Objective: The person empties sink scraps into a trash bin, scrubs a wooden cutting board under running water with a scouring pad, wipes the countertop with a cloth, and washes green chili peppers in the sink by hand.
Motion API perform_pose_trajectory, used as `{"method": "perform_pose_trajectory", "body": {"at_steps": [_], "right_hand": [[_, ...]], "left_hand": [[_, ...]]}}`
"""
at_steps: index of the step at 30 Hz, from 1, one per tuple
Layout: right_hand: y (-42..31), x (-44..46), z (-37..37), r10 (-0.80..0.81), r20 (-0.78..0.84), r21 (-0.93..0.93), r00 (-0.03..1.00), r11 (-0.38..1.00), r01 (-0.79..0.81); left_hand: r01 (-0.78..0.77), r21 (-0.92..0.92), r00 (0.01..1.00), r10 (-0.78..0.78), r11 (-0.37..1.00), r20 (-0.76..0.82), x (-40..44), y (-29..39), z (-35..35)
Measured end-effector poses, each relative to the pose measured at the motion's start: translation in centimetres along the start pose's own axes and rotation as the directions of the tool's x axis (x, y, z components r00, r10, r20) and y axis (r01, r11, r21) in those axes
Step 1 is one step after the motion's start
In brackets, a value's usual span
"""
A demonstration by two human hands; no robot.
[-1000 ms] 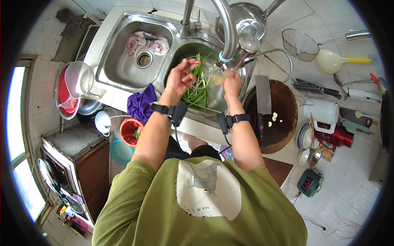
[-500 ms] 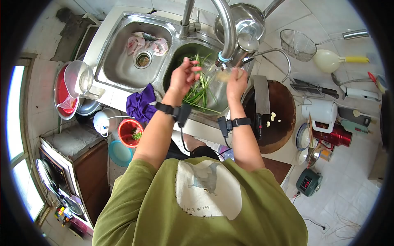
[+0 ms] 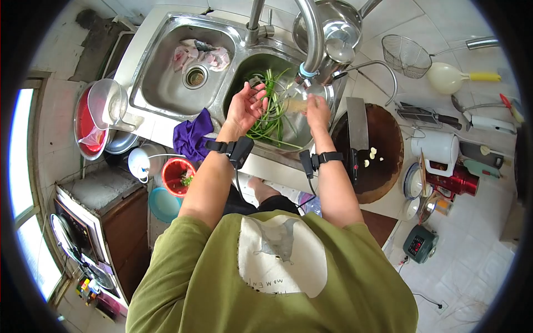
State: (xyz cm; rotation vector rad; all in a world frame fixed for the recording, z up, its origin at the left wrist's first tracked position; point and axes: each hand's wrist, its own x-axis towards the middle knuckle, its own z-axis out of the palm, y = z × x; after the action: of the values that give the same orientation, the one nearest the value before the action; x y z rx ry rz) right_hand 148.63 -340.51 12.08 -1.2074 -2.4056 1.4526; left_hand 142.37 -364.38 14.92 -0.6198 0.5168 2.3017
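Observation:
My left hand (image 3: 247,107) is over the right sink basin, palm up with its fingers apart and curved, and it holds nothing. Beside and below it lie long green stalks (image 3: 272,127) in the basin. My right hand (image 3: 316,112) is closed near the basin's right side, under the faucet (image 3: 312,47). A pale tan, blurred thing (image 3: 295,105) sticks out from its fingers toward the left; what it is cannot be made out.
Pale fish pieces (image 3: 216,58) lie in the left basin. A purple cloth (image 3: 192,135) sits on the counter edge. To the right, a cleaver (image 3: 358,125) and white cloves (image 3: 367,163) rest on a round board (image 3: 386,144). A red bucket (image 3: 177,177) stands below.
My right hand has shifted back and forth a little beside the faucet, still closed on the tan thing. My left hand has moved slightly over the stalks and stays open.

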Motion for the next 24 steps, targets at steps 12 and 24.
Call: {"method": "perform_pose_trajectory", "body": {"at_steps": [12, 24], "right_hand": [[-2.6, -3.9, 0.0, 0.138, 0.239, 0.342, 0.961, 0.915, -0.217], [-1.2, -4.8, 2.3, -0.38, 0.336, 0.328, 0.862, 0.905, 0.271]], "left_hand": [[-0.023, -0.138, 0.997, 0.033, 0.99, 0.068, 0.6, -0.7, -0.4], [0.031, -0.288, 0.997, -0.01, 0.957, 0.075, 1.0, -2.4, -1.4]]}}
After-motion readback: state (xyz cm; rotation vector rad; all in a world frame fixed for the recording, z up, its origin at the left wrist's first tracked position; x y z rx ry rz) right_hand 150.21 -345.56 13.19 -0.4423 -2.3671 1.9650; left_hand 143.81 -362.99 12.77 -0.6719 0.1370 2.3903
